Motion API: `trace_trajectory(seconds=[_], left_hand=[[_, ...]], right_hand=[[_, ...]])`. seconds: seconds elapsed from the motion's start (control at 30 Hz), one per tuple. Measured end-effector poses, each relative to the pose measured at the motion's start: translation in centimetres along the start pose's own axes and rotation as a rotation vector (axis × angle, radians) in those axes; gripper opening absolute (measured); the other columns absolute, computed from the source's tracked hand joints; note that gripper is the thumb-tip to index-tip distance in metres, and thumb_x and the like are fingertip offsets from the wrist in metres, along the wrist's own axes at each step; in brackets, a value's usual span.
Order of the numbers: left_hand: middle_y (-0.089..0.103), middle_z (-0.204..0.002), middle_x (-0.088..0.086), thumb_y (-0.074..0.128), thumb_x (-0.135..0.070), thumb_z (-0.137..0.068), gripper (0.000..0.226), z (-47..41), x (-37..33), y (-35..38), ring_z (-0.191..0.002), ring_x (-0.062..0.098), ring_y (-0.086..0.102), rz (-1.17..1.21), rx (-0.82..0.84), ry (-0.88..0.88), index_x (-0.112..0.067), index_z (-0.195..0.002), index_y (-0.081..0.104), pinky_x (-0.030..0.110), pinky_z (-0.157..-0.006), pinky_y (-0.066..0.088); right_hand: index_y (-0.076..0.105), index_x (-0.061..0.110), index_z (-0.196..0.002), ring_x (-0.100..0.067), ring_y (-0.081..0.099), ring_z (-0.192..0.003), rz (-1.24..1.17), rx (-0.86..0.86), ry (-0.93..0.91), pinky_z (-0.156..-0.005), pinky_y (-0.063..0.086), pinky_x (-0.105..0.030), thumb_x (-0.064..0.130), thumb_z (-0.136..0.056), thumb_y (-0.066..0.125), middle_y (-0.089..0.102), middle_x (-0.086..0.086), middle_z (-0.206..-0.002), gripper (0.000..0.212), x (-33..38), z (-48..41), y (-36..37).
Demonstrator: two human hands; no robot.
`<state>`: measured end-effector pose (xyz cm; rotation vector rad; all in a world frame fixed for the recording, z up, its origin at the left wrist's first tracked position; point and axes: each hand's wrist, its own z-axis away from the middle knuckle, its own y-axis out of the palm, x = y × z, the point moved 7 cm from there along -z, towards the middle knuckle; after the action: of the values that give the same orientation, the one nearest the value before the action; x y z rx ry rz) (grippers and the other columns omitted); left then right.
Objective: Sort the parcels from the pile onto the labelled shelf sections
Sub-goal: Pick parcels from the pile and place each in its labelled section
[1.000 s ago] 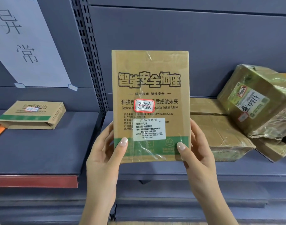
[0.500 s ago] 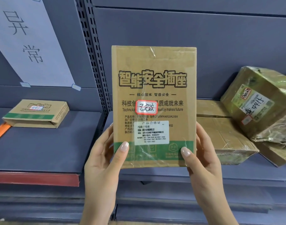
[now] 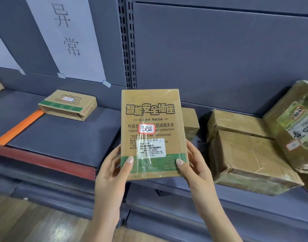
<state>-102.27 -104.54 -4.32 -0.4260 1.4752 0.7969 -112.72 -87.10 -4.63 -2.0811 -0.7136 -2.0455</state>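
Note:
A flat brown cardboard parcel (image 3: 150,119) with black Chinese print, a green band and a red-edged handwritten sticker is held upright in front of the shelf. My left hand (image 3: 113,166) grips its lower left edge, thumb on the green band. My right hand (image 3: 195,165) grips its lower right edge the same way. A white paper label (image 3: 67,32) with two handwritten characters hangs on the back wall above the left shelf section (image 3: 62,137). A matching flat parcel (image 3: 67,105) lies on that section.
Several taped brown boxes (image 3: 251,154) are piled on the right shelf section, one tilted box with a green label (image 3: 298,126) leaning at the far right. An orange strip (image 3: 20,126) lies on the left shelf. A slotted upright (image 3: 128,41) divides the sections. Wooden floor (image 3: 27,222) lies below.
The view has swung left and down, and the parcel now sits lower and farther from me, in front of the shelf. Both hands keep the same grip on its lower edges.

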Motion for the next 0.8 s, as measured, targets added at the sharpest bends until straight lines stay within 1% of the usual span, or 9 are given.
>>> trace_trajectory(seconds=[0.13,0.27,0.37,0.47,0.53,0.63,0.7,0.77,0.8], left_hand=[[0.071,-0.116,-0.004,0.069,-0.029,-0.07,0.054,0.9,0.9,-2.1,-0.11,0.017,0.066,0.006,-0.079,-0.014,-0.026,-0.123,0.061,0.048,-0.096,0.051],[0.073,-0.11,-0.007,0.068,-0.023,-0.074,0.047,1.5,0.8,-4.4,-0.108,0.016,0.067,-0.01,-0.136,0.005,-0.028,-0.12,0.062,0.04,-0.091,0.055],[0.074,-0.108,-0.007,0.067,-0.019,-0.079,0.041,1.6,0.5,-6.3,-0.106,0.015,0.068,-0.018,-0.209,0.033,-0.03,-0.118,0.064,0.045,-0.093,0.053],[0.074,-0.108,-0.006,0.069,-0.025,-0.073,0.047,1.5,0.1,-8.4,-0.106,0.018,0.068,0.0,-0.283,0.052,-0.029,-0.12,0.064,0.05,-0.095,0.051],[0.073,-0.109,-0.006,0.068,-0.026,-0.072,0.051,1.5,-0.2,-9.8,-0.107,0.019,0.068,0.015,-0.322,0.057,-0.026,-0.123,0.063,0.05,-0.095,0.051],[0.073,-0.11,-0.006,0.068,-0.026,-0.072,0.05,1.1,-0.9,-12.4,-0.107,0.018,0.067,0.026,-0.359,0.069,-0.026,-0.122,0.063,0.044,-0.092,0.053],[0.073,-0.11,-0.007,0.068,-0.026,-0.071,0.05,0.6,-1.3,-14.5,-0.106,0.018,0.068,0.039,-0.385,0.075,-0.027,-0.121,0.063,0.038,-0.088,0.055],[0.073,-0.11,-0.007,0.068,-0.026,-0.071,0.052,0.2,-1.9,-16.9,-0.106,0.017,0.068,0.06,-0.409,0.087,-0.027,-0.122,0.062,0.031,-0.084,0.058],[0.073,-0.11,-0.006,0.068,-0.025,-0.071,0.052,0.0,-2.3,-18.2,-0.106,0.016,0.068,0.065,-0.42,0.097,-0.026,-0.123,0.062,0.028,-0.082,0.059]], right_hand=[[0.053,0.03,-0.134,-0.009,0.065,-0.114,0.014,0.102,0.046,-0.08,0.055,-0.02,0.023,-0.083,0.063,0.066,0.012,-0.129,0.053,-1.4,-0.3,1.1],[0.052,0.027,-0.135,-0.005,0.065,-0.113,0.031,0.191,0.068,-0.08,0.054,-0.018,0.021,-0.082,0.062,0.066,0.015,-0.127,0.054,-2.2,-0.6,3.2],[0.053,0.029,-0.133,-0.005,0.065,-0.112,0.047,0.238,0.08,-0.08,0.054,-0.019,0.022,-0.082,0.063,0.066,0.013,-0.128,0.053,-2.8,-1.2,5.1],[0.054,0.03,-0.132,-0.004,0.066,-0.11,0.053,0.275,0.085,-0.08,0.054,-0.018,0.01,-0.091,0.062,0.067,0.013,-0.127,0.047,-3.4,-1.7,7.2],[0.053,0.027,-0.135,-0.005,0.067,-0.109,0.058,0.312,0.094,-0.081,0.054,-0.019,0.005,-0.095,0.058,0.066,0.011,-0.129,0.046,-3.8,-1.9,8.9],[0.053,0.028,-0.136,-0.007,0.067,-0.109,0.061,0.36,0.096,-0.082,0.054,-0.022,0.012,-0.092,0.06,0.066,0.01,-0.129,0.047,-4.2,-2.2,12.2],[0.054,0.029,-0.133,-0.006,0.067,-0.107,0.048,0.39,0.106,-0.08,0.055,-0.021,0.02,-0.086,0.063,0.068,0.012,-0.124,0.049,-4.5,-2.3,14.6],[0.054,0.032,-0.131,-0.006,0.066,-0.109,0.041,0.429,0.112,-0.08,0.054,-0.019,0.021,-0.086,0.072,0.069,0.014,-0.121,0.05,-4.8,-2.5,17.4],[0.054,0.033,-0.131,-0.006,0.065,-0.11,0.043,0.449,0.114,-0.08,0.054,-0.019,0.021,-0.086,0.072,0.068,0.014,-0.123,0.05,-5.1,-2.5,18.8]])
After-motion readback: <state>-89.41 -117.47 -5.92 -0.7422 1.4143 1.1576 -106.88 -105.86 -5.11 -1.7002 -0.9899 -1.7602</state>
